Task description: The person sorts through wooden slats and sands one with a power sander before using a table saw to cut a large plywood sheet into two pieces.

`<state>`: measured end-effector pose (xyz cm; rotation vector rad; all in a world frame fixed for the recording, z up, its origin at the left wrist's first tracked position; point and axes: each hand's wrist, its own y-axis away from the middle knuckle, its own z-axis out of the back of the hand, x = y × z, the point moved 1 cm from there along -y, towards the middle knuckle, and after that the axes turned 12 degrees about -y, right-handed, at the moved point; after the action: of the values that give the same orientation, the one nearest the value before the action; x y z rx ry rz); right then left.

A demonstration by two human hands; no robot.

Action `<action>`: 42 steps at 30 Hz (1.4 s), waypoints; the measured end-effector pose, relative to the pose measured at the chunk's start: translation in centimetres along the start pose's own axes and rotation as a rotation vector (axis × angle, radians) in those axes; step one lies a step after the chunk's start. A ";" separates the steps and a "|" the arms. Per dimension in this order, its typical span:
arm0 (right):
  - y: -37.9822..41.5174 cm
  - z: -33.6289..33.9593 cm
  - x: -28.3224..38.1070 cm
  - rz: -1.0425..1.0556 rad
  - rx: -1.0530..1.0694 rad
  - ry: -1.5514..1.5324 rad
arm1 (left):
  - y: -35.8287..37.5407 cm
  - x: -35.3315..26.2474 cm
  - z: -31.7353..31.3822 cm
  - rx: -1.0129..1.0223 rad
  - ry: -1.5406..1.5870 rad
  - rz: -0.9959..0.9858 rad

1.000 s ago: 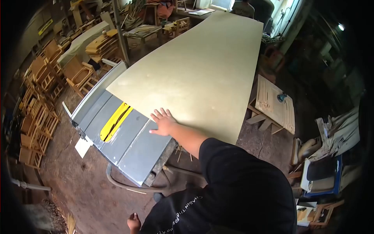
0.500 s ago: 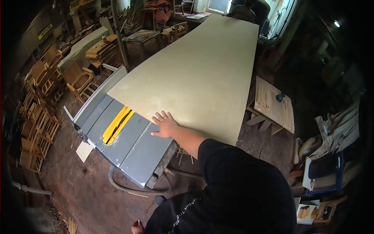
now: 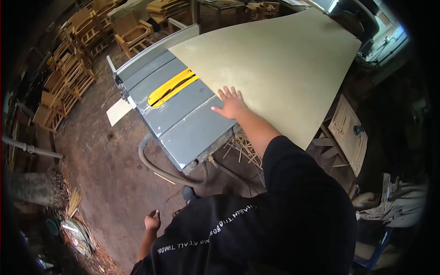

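My right hand (image 3: 233, 106) lies flat with spread fingers on the near edge of a large, pale plywood sheet (image 3: 279, 68). Its thumb points left over the grey table saw top (image 3: 183, 130). Part of the sheet rests on the saw, close to the yellow throat plate (image 3: 172, 88) with its dark slot. Along the saw's far left side runs a metal fence (image 3: 156, 48). My left hand (image 3: 152, 221) hangs low beside my body, away from the saw, its fingers loosely curled and nothing visible in them.
Wooden chair frames (image 3: 133, 34) stand along the left. A hose (image 3: 160, 172) loops under the saw near thin offcut sticks (image 3: 245, 149). At right, a low board (image 3: 346, 133) holds wooden strips and a dark tool. A dim person (image 3: 350, 24) is at the sheet's far end.
The view has tilted down and turned left, so the saw and sheet sit higher and further right. More of my left arm shows. My right hand stays on the sheet's edge.
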<state>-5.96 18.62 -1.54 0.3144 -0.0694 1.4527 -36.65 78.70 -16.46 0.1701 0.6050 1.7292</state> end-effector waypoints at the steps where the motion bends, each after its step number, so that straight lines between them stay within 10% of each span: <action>1: -0.2 0.2 -0.3 0.004 -0.007 -0.004 | -0.2 -0.2 0.2 0.009 0.012 0.014; 14: -0.5 -1.1 -0.2 0.035 -0.036 -0.014 | 0.1 0.2 1.2 0.021 0.030 0.028; 19: -0.3 -0.2 -1.0 -0.008 -0.004 -0.034 | -2.6 1.1 -1.8 -0.321 0.130 -0.075; 24: 0.3 0.6 -0.7 -0.003 0.026 -0.089 | -0.5 -9.7 3.9 -0.564 -0.016 -0.274; 32: -0.2 -0.1 -1.3 0.004 -0.023 -0.089 | -4.4 -36.5 11.4 -0.509 0.241 -1.187; 42: -2.8 -1.8 -2.4 -0.006 0.004 -0.209 | -9.8 -54.0 6.9 -0.286 -0.272 -0.989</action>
<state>-3.79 16.52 -4.28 0.4690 -0.2345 1.4103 -11.39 31.01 -4.13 -0.0940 0.1640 0.7914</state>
